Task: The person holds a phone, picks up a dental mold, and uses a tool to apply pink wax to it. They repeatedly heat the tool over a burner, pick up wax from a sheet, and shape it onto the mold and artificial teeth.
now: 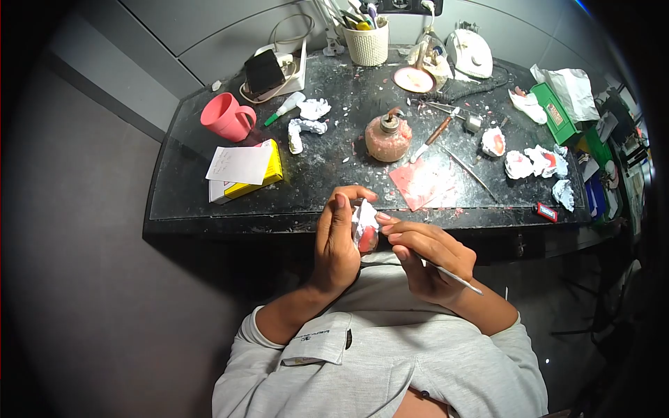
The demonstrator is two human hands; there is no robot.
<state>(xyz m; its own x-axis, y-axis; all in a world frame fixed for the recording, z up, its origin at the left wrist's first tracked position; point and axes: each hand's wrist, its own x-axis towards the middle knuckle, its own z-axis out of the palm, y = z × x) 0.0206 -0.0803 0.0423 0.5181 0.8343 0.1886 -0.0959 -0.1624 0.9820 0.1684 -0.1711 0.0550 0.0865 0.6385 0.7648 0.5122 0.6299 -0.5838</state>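
My left hand [336, 244] is wrapped round a white plaster dental cast [364, 212] with pink wax [367, 240] on its lower part. It is held up in front of the bench's front edge. In my right hand [435, 259] a thin metal carving tool [461, 281] is gripped like a pen. Its handle end sticks out below the palm toward the lower right. The fingertips of this hand are close against the cast's right side, and the tool's working tip is hidden there.
On the dark bench [317, 184] stand a spirit burner [388, 143] coated in pink wax, a pink wax sheet [421, 184], a wax knife [435, 138] and a thin metal tool [465, 169]. A pink mug [226, 118] and yellow box [272, 167] are left; several wax-marked white pieces [518, 165] lie right.
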